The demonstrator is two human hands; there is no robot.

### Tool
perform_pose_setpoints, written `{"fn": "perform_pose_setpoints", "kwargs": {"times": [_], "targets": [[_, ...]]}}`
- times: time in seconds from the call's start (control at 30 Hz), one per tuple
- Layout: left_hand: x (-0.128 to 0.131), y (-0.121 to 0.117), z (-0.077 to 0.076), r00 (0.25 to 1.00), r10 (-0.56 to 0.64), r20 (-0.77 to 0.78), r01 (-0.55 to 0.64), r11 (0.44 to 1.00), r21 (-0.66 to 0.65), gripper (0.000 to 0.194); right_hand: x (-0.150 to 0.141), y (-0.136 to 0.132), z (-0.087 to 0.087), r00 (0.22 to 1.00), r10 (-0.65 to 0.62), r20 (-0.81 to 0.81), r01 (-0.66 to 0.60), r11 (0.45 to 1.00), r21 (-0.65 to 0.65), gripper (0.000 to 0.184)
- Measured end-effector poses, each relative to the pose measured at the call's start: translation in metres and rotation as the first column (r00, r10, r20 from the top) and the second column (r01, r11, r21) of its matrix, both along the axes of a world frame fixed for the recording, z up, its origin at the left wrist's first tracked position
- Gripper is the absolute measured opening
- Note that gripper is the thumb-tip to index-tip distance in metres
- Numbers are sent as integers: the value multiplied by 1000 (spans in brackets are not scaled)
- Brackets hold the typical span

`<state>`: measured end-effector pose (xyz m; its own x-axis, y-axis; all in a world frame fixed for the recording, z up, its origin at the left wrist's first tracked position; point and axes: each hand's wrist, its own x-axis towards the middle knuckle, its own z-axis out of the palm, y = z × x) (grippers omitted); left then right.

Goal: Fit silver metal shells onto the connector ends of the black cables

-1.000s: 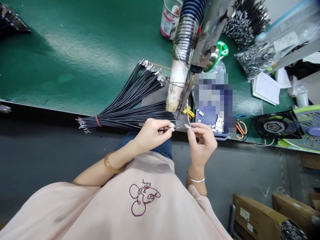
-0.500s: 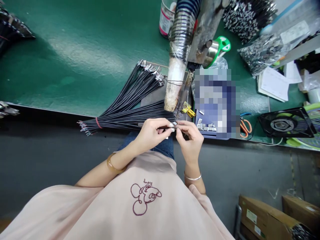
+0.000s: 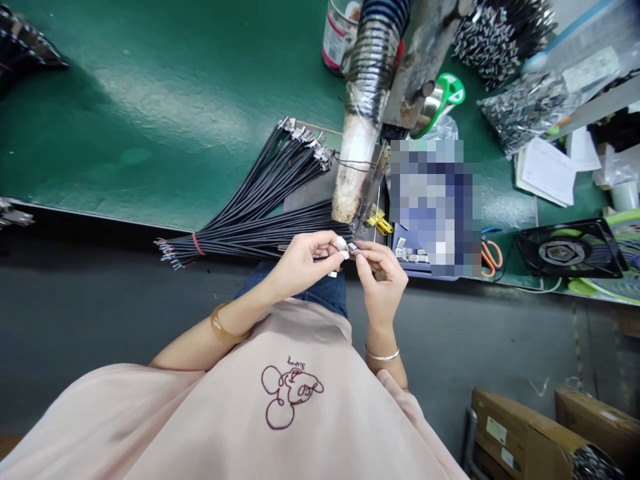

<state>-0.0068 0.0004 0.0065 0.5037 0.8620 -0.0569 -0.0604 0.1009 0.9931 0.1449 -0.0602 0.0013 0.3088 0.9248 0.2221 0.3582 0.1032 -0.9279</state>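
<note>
At the front edge of the bench, my left hand (image 3: 307, 261) is closed in a pinch on a black cable, with white coverings on its fingertips. My right hand (image 3: 384, 272) pinches a small silver metal connector (image 3: 353, 247) against the cable's end; whether the two are joined is hidden by the fingers. Just behind lies a bundle of black cables (image 3: 265, 230), tied by a red band (image 3: 199, 244) near its stripped wire ends. One part of the bundle fans up and away, with silver connectors (image 3: 313, 147) on its ends.
A taped extraction hose (image 3: 353, 160) hangs over the cables. To the right are a yellow clip-like tool (image 3: 380, 221), a blue tray (image 3: 417, 270) with metal connectors, orange-handled scissors (image 3: 493, 257) and a black fan (image 3: 570, 248). Behind stand a solder spool (image 3: 443, 100) and a jar (image 3: 337, 40).
The fingertips of my two hands have moved slightly apart, and the silver connector between them shows more clearly. The view has shifted a little.
</note>
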Motion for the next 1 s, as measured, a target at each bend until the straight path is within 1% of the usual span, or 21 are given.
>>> {"fn": "perform_pose_setpoints", "kwargs": {"times": [0.07, 0.2, 0.4, 0.53, 0.63, 0.73, 0.8, 1.0], "targets": [[1, 0, 0, 1000, 11, 7, -12, 1000, 2, 6, 0, 1, 1, 1000, 13, -24, -13, 1000, -11, 6], [2, -1, 0, 1000, 9, -12, -9, 999, 46, 5, 0, 1, 0, 1000, 15, -7, -15, 999, -34, 7], [2, -3, -1, 992, 35, -118, -21, 993, 120, 8, -2, 3, -4, 999, 4, -35, -5, 999, -45, 8], [5, -7, -4, 980, 90, -177, -56, 980, 192, 8, -6, 3, -7, 999, -35, -16, 35, 999, -35, 8], [7, -11, -6, 967, 157, -201, -99, 957, 272, 7, -7, 3, -7, 998, -56, 10, 56, 998, 4, 6], [7, -13, -5, 955, 196, -221, -106, 926, 363, 9, -6, 1, -5, 994, -70, 88, 67, 997, 42, 6], [6, -13, -4, 955, 196, -221, -88, 903, 421, 10, -3, 0, -2, 992, -61, 111, 58, 998, 25, 6], [2, -8, -2, 973, 128, -193, -4, 843, 538, 16, 10, -3, 10, 998, 44, 43, -42, 998, -42, 6]]}}
